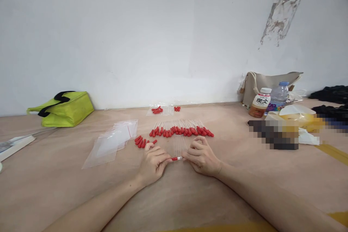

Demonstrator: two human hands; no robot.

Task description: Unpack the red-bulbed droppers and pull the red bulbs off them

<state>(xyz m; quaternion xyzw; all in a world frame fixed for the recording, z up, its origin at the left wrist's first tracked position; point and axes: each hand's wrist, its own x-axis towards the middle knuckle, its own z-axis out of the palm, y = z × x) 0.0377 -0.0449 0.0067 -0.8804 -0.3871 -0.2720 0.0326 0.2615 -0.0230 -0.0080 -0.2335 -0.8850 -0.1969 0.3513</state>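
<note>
Between my hands a red rubber bulb (174, 158) meets the end of a clear dropper tube (179, 158), level and just over the table. The fingertips of my left hand (154, 161) pinch the bulb; those of my right hand (202, 157) are closed on the tube, most of which they hide. Several clear tubes (179, 144) lie side by side just beyond my fingers. Farther back spreads a row of droppers with red bulbs (187, 131), tubes pointing to the wall. Loose red bulbs (140, 141) lie beside my left hand.
Clear zip bags (112, 143) overlap on the left. A filled bag (160, 110) with red-ended pieces lies by the wall. At far left sits a lime-green bag (67, 108). On the right are a brown drink bottle (260, 103), a water bottle (278, 96) and a beige bag (248, 87).
</note>
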